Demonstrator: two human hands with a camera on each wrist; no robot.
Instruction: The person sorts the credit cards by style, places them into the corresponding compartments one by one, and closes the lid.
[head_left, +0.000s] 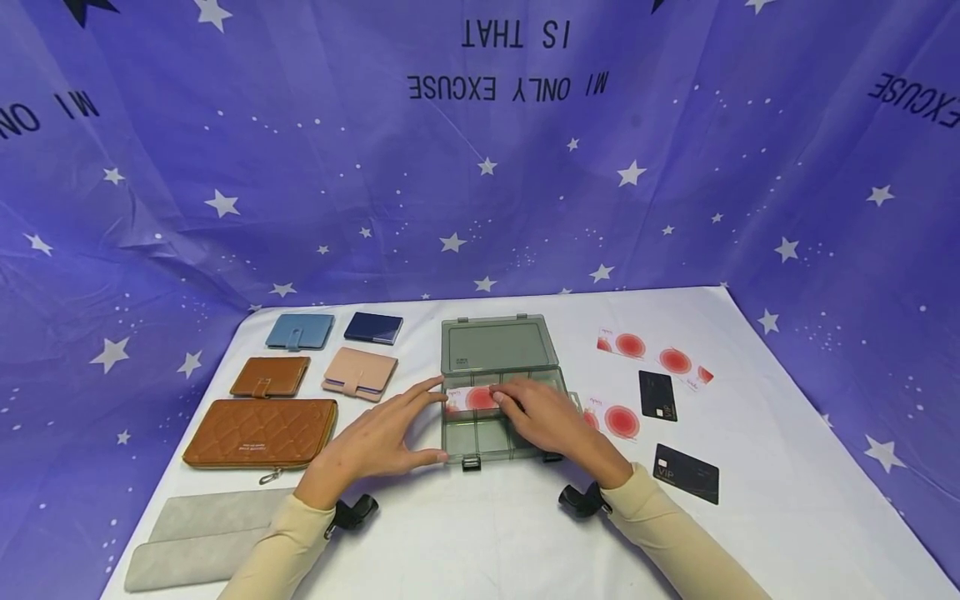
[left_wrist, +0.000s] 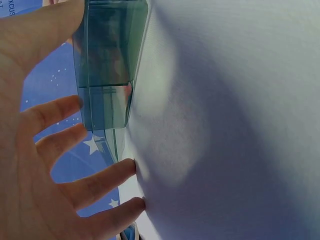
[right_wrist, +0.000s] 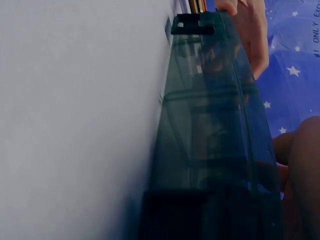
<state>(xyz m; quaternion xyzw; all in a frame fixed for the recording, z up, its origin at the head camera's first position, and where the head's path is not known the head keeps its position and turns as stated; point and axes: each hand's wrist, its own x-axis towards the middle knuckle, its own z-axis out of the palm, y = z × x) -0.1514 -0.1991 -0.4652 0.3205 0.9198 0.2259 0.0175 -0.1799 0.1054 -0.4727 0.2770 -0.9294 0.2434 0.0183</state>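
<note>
The left hand (head_left: 382, 433), its grip spread, touches the left edge of the open compartment box (head_left: 491, 437); over the far compartments is a red-and-white card (head_left: 469, 399), its right end pinched by the right hand (head_left: 546, 417).

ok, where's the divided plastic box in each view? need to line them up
Head: the divided plastic box is just right of centre, in the lower half, lid open.
Left wrist: upper left, cut off by the top edge.
Right wrist: right of centre, running down to the bottom edge.
Shared landmark: star-printed cloth, across the back in head, left side in left wrist, right side in right wrist.
</note>
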